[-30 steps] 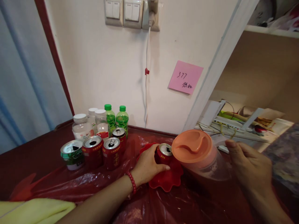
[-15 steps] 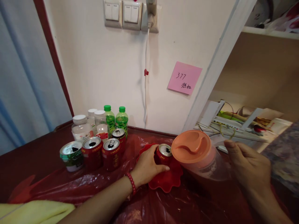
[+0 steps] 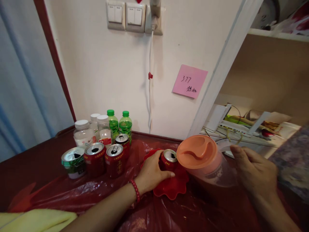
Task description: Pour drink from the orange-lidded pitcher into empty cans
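My left hand [image 3: 151, 174] is wrapped round a red drink can [image 3: 169, 159] that stands with its top open in a red scalloped dish [image 3: 172, 188]. My right hand [image 3: 253, 174] grips the handle of a clear plastic jug with an orange lid [image 3: 196, 151]. The jug is tilted toward the can, its spout right beside the can's opening. A red bead bracelet [image 3: 136, 190] sits on my left wrist.
To the left stand opened red cans [image 3: 115, 159], a green can [image 3: 73, 162], two green bottles [image 3: 125, 123] and white-capped jars [image 3: 83, 132] against the wall. Red plastic film [image 3: 101, 193] covers the table. A yellow cloth [image 3: 36, 220] lies front left; a cluttered shelf [image 3: 241, 129] is right.
Almost nothing has moved. Both hands keep their hold, and the view has shifted slightly.
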Demonstrator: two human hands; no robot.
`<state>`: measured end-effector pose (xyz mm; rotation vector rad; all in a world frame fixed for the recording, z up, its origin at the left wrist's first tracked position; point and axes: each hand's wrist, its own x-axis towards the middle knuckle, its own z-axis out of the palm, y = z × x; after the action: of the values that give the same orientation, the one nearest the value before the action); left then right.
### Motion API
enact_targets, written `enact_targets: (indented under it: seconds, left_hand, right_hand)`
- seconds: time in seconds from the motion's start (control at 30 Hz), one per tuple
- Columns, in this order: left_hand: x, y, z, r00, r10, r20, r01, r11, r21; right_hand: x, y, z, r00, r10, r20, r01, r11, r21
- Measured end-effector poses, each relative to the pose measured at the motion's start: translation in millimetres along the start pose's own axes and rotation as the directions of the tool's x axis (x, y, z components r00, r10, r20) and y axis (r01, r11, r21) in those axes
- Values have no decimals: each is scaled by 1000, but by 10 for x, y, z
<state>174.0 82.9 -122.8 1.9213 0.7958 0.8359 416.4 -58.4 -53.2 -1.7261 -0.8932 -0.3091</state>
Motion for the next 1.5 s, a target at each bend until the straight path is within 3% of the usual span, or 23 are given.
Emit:
enact_targets:
  seconds: [0.23, 0.5, 0.6, 0.8, 1.17, 1.5]
  left_hand:
    - [10, 17, -14, 1000, -7, 3, 8, 1000, -23]
    - [19, 97, -29, 1000, -24, -10, 24, 1000, 1]
    - [28, 94, -32, 1000, -19, -6, 19, 1000, -13]
    - [51, 67, -25, 1000, -14, 4, 15, 999, -43]
    - [58, 142, -43, 999, -36, 16, 37, 998, -44]
    - [87, 52, -41, 999, -52, 11, 52, 998, -44]
  right_hand:
    - [-11, -25, 23, 1000, 23, 1, -23, 994, 103]
    - [62, 167, 113, 983, 149, -108, -120, 963, 240]
    - [72, 221, 186, 960, 236, -147, -167, 912, 376]
    - [64, 268, 368, 893, 397, -211, -162, 723, 672]
    - [5, 404, 540, 866, 468, -174, -190, 632, 752]
    - [-5, 571, 542, 836, 514, -192, -221, 636, 740]
